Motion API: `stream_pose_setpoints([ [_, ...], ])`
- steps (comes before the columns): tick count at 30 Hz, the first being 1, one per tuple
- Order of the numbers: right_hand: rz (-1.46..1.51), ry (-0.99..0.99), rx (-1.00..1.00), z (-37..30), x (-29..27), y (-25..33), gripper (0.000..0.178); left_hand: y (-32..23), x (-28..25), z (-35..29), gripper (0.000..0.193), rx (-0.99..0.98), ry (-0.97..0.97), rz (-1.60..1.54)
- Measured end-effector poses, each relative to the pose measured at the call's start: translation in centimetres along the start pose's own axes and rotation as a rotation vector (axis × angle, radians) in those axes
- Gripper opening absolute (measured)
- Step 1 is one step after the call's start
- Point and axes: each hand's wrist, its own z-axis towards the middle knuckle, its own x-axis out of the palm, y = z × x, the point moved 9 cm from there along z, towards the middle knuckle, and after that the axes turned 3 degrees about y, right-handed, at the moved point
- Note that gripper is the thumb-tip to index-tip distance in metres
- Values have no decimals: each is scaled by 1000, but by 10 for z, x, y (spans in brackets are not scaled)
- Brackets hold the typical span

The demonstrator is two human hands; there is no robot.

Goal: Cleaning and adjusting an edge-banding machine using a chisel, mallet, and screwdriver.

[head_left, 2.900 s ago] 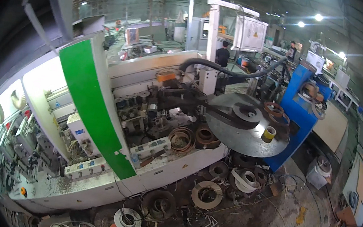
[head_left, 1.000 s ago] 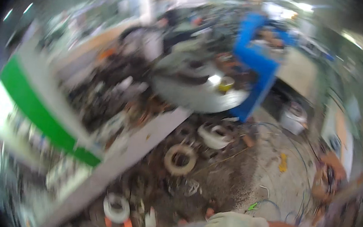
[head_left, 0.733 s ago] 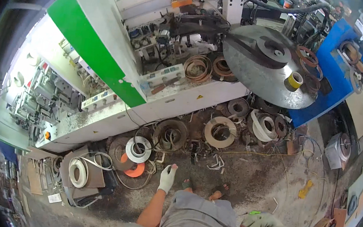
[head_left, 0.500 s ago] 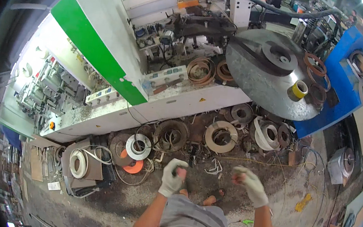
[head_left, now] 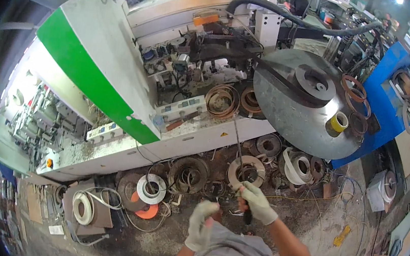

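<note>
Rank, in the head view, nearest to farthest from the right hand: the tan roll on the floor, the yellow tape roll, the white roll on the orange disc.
1. Tan roll, just above the right hand.
2. White roll on orange disc, off to the left.
3. Yellow tape roll, up right on the round metal table.

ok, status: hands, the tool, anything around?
Right hand gloved, gripping a dark-handled tool. Left hand gloved, raised, looks empty, blurred. Coiled rolls litter the floor just ahead, below the machine.

R hand (head_left: pixel 259 202) now gripping rod (head_left: pixel 238 141)
</note>
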Motion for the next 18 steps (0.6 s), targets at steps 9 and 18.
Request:
stream_pose_setpoints([
  [9, -498, -244, -75, 61, 19, 47, 30, 32, -114, 175, 28, -77, -87, -239],
  [18, -501, -264, 82, 98, 37, 16, 34, -95, -164, 209, 48, 849, -111, 618],
])
